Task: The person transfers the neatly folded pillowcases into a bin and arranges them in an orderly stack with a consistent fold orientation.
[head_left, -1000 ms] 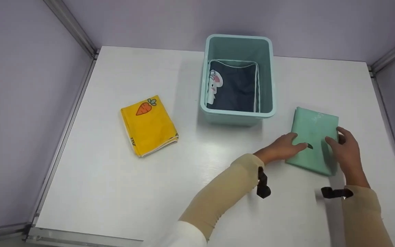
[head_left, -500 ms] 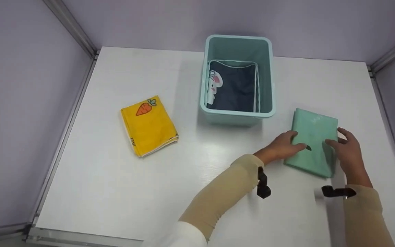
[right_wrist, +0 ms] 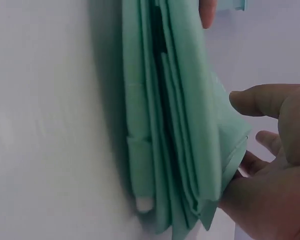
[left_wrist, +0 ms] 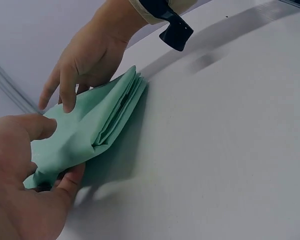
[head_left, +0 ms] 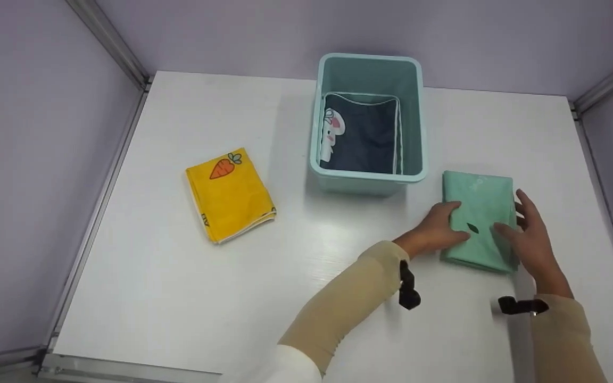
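A folded mint-green cloth [head_left: 479, 205] with a small dark leaf print lies at the right of the table in the head view. My left hand [head_left: 434, 226] grips its left edge, thumb on top. In the left wrist view, the fingers [left_wrist: 72, 180] of that hand curl in under the fold. At the opposite edge is my right hand [head_left: 534, 242], its thumb over the cloth and its forefinger held out straight. The right wrist view has this hand's other fingers [right_wrist: 252, 162] behind the cloth's corner. Several stacked layers show along the near edge.
A pale teal bin [head_left: 369, 183] stands at the back of the white table [head_left: 179, 308], with a folded navy cloth [head_left: 367, 135] bearing a rabbit print inside. Left of it lies a folded yellow cloth [head_left: 232, 202] with a carrot print. Lilac walls [head_left: 232, 37] border the table.
Both hands have shifted the green cloth slightly left and turned it straighter. Its leaf print shows more fully. The bin and yellow cloth stay put.
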A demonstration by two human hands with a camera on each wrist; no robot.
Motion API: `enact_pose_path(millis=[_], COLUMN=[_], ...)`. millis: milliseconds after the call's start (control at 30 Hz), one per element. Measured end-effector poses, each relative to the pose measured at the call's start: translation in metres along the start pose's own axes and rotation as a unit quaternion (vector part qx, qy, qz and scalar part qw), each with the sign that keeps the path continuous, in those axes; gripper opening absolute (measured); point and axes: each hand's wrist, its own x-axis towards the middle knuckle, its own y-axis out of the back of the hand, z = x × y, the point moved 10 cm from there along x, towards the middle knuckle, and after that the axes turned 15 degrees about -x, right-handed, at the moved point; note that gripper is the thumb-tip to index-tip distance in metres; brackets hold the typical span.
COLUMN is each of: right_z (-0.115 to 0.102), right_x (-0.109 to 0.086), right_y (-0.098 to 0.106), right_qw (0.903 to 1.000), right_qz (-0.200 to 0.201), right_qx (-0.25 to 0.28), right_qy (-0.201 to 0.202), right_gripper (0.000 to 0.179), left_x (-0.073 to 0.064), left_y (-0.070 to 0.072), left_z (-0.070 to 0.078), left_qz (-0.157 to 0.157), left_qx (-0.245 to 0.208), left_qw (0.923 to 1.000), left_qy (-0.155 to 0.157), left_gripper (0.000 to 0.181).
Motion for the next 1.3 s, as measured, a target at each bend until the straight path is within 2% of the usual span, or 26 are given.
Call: enact_pose_path(millis=[200,500,767,1000,1167,1300], right_z=[0.0,-0.004,0.001,-0.001,-0.003,-0.004], right_x=[-0.002,-0.003,-0.003,-0.007,-0.009,-0.007], right_y=[-0.006,-0.007,-0.015,-0.015,-0.018,-0.021], right_qw=[0.9999,0.9989,0.996,0.9974,0.997,0.9973], right_qz=[-0.007,-0.045,-0.085,-0.062,-0.05,-0.045], right_qx=[0.0,0.0,0.026,0.033,0.051,0.052], right_qy=[0.012,0.013,0.005,0.016,0.029,0.025], right_gripper=[0.086,0.086,0.09,0.088,0.085,0.082], left_x=[0.004,0.007,0.005,0.003,0.005,0.005], left_y=[0.001,0.002,0.001,0.005,0.008,0.009], left_z=[0.0,-0.003,-0.001,0.001,0.003,0.001], left_qz=[0.016,0.023,0.022,0.049,0.069,0.067], left_qx=[0.033,0.029,0.039,-0.011,0.009,0.01], left_qw=[0.9988,0.9985,0.9982,0.9974,0.995,0.9956], left_qy=[-0.033,-0.039,-0.041,-0.051,-0.071,-0.066], left_gripper=[0.064,0.057,0.058,0.054,0.053,0.06])
